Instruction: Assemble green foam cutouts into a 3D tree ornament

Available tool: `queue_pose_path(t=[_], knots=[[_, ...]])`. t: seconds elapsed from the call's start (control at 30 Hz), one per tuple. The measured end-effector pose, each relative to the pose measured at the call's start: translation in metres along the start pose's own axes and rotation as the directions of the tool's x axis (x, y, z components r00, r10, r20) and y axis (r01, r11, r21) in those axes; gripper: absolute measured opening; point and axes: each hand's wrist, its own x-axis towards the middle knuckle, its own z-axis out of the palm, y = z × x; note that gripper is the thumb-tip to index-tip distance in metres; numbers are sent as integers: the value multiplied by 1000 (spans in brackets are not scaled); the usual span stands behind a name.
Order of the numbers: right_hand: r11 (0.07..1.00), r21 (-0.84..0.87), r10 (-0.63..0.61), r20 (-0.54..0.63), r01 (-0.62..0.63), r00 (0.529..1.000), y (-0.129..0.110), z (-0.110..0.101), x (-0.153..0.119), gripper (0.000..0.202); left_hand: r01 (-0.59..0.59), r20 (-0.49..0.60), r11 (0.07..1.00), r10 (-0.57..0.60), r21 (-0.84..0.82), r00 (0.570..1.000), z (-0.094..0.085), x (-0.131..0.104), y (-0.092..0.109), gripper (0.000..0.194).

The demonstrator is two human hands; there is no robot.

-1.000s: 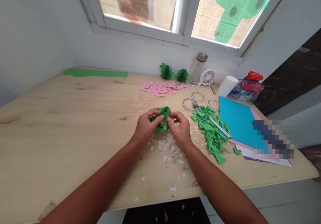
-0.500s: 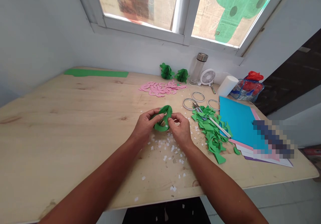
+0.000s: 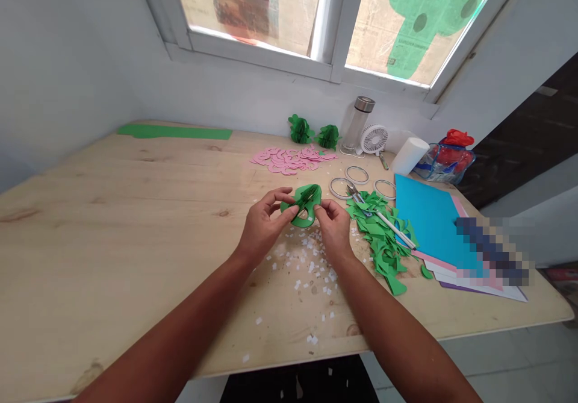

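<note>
Between my hands is a layered green paper cutout, its many leaves partly fanned and an opening showing in its lower part. My left hand pinches its left edge between thumb and fingers. At the right edge, my right hand grips it the same way. Small white paper bits lie scattered on the wooden table below. Two similar fanned green paper pieces stand by the wall, behind a heap of pink paper cutouts.
Right of my hands lie green paper scraps, scissors, a white pen and tape rolls. Farther right are blue paper sheets. A glass bottle, small fan and white roll stand behind. A green strip lies far left.
Both hands have shifted slightly right with the green paper cutout. It is now tilted and spread wider, with its layered edges showing more.
</note>
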Motion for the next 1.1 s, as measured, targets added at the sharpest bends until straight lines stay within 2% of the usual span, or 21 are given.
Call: queue_pose_path(t=[0.2,0.3,0.4,0.6,0.73,0.87,0.97,1.1], knots=[[994,105,19,-12,-18,1000,-4,1,0,16,-192,67,922,180,336,981,4,-4,0,14],[993,119,18,-13,-16,1000,-4,1,1,15,-211,91,892,191,399,977,6,-6,0,16],[994,109,16,-14,-14,1000,-2,1,1,15,-187,97,902,162,390,982,5,-6,0,16],[989,143,20,2,-20,1000,-1,0,1,17,-38,114,978,15,203,993,2,-2,3,23],[987,160,16,5,-16,1000,-2,1,1,16,24,129,999,-27,26,991,0,0,4,25],[987,160,5,18,-8,1000,-1,1,0,17,102,109,983,-86,-152,990,0,2,4,24],[990,139,-7,20,5,1000,-1,1,-1,17,186,90,937,-166,-296,982,2,2,6,25],[990,139,-26,20,23,999,-1,1,-1,16,226,102,905,-202,-362,974,4,2,9,29]])
